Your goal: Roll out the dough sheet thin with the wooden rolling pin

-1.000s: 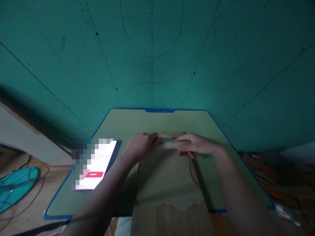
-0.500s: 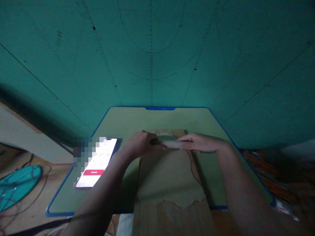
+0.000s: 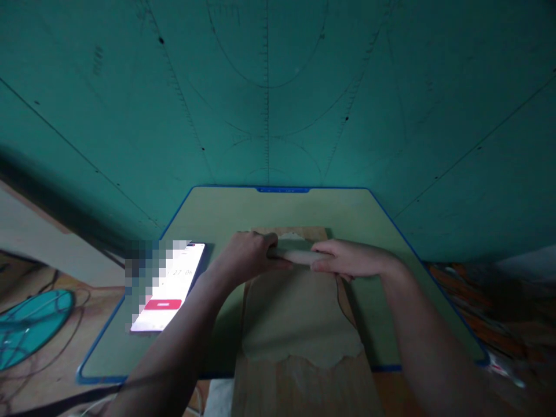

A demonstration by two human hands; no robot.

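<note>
A pale sheet of rolled-out dough (image 3: 299,318) with an uneven, wavy edge lies on a wooden board (image 3: 304,391). Across its far part rests a light rolling pin (image 3: 295,256). My left hand (image 3: 256,252) is closed around the pin's left end, thumb along the near side. At the other end, my right hand (image 3: 339,258) grips the pin, its thumb pointing inward. Only the middle stretch of the pin shows between them. A strip of dough is visible beyond the pin.
The board lies on a small pale-green table (image 3: 226,211) with a blue rim. A lit phone (image 3: 174,289) showing a timer lies left of my left forearm. Behind stands a green wall (image 3: 282,116) with ruled markings. A teal round object (image 3: 39,324) and cables are on the floor at left.
My right hand has shifted slightly inward along the rolling pin, and the pin tilts a little more, right end lower. My left hand stays almost in place. The view has shifted slightly.
</note>
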